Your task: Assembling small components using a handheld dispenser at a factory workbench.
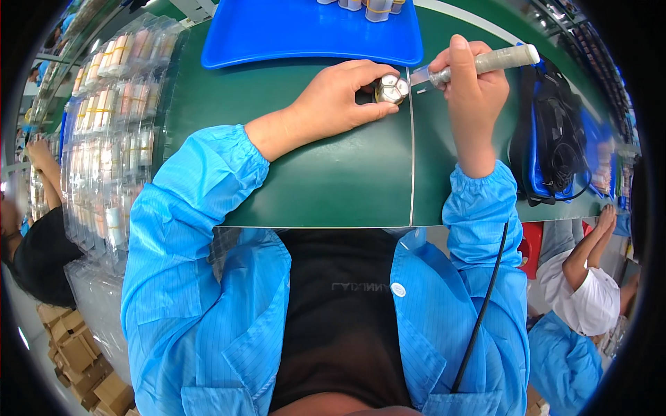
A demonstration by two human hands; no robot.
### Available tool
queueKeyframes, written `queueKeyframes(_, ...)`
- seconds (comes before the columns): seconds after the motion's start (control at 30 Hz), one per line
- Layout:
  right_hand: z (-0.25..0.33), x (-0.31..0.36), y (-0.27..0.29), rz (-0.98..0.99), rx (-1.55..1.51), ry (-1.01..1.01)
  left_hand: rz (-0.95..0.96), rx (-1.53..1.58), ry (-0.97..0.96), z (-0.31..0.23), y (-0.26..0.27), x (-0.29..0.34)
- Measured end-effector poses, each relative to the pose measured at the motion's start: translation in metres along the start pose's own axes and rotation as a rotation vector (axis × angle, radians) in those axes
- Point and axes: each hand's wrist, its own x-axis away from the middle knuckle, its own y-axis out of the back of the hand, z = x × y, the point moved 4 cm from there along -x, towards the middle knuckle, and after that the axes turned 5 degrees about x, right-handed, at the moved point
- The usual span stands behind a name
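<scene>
Above the green desk [312,180], I have the left hand [333,97] closed on a small round bundle [393,89], pinched between thumb and forefinger with three shiny, pale ends showing. Facing it from the other side, the right hand [476,93] is wrapped around a thick, cloudy syringe [510,58], its clear nozzle pointing at the bundle. The nozzle sits just beside those ends; from my feed I cannot tell whether the two touch.

As for progress, I judge the work on this bundle to be under way: both pieces are in hand and lined up, but I can't make out anything freshly put on the ends, so I can't call it done. The bundle is not yet set down.

Farther out, a blue tray [298,38] lies beyond the hands, with clear-sided tubes [378,10] held by yellow bands at its far side; I can't tell whether those are finished. Well to the left stand clear plastic packs [114,104] full of pale, banded cylinders, which look like plenty more of the same sort. Off to the right, a coil of black cable [559,156] rests by a blue bin.
</scene>
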Motion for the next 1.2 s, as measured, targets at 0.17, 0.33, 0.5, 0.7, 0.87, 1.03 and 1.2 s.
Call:
queueKeyframes(0.17, 0.004, 0.005, -0.002, 0.033, 0.064, 0.046, -0.039, -0.09, -0.086, -0.003, -0.002, 0.0)
queueKeyframes(0.33, 0.006, 0.008, -0.008, 0.067, 0.087, 0.149, -0.045, -0.107, -0.072, -0.003, -0.003, 0.001)
queueKeyframes(0.5, 0.002, 0.006, -0.01, 0.086, 0.124, 0.125, -0.058, -0.088, -0.067, -0.002, -0.004, 0.001)
queueKeyframes(0.7, -0.001, 0.006, -0.013, 0.063, 0.189, 0.126, -0.069, -0.1, -0.077, -0.003, -0.003, 0.001)
queueKeyframes(0.87, -0.001, 0.006, -0.011, 0.047, 0.167, 0.167, -0.083, -0.1, -0.107, -0.002, -0.002, -0.001)
queueKeyframes(1.03, 0.002, 0.008, -0.012, 0.081, 0.141, 0.135, -0.051, -0.085, -0.065, -0.003, -0.002, 0.0)
queueKeyframes(1.2, -0.007, 0.007, -0.012, 0.041, 0.201, 0.147, -0.013, -0.042, -0.024, -0.002, -0.003, 0.0)
